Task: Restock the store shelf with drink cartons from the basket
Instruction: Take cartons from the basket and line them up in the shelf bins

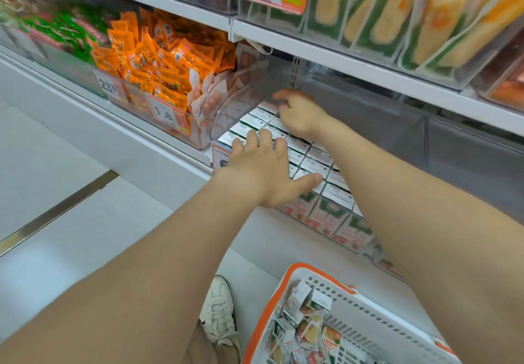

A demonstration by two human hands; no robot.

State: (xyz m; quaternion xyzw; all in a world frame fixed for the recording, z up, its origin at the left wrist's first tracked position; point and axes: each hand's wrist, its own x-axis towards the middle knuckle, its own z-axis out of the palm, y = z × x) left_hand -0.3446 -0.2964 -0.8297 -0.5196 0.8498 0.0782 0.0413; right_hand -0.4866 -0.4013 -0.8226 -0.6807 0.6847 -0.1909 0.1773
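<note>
Both touch the stocked cartons (314, 162): my left hand (262, 173) spread wide, right hand (302, 115) grip I cannot tell; basket (377, 318) holds more.

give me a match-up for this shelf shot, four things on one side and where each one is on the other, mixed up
Things:
1. left hand
2. right hand
3. basket
4. orange packets

Places:
a. in the clear bin, left of both hands
b. spread flat on the front carton tops
c. at the bottom of the view, holding loose cartons
d. further back, under the upper shelf

Pairs: 1-b, 2-d, 3-c, 4-a
</note>
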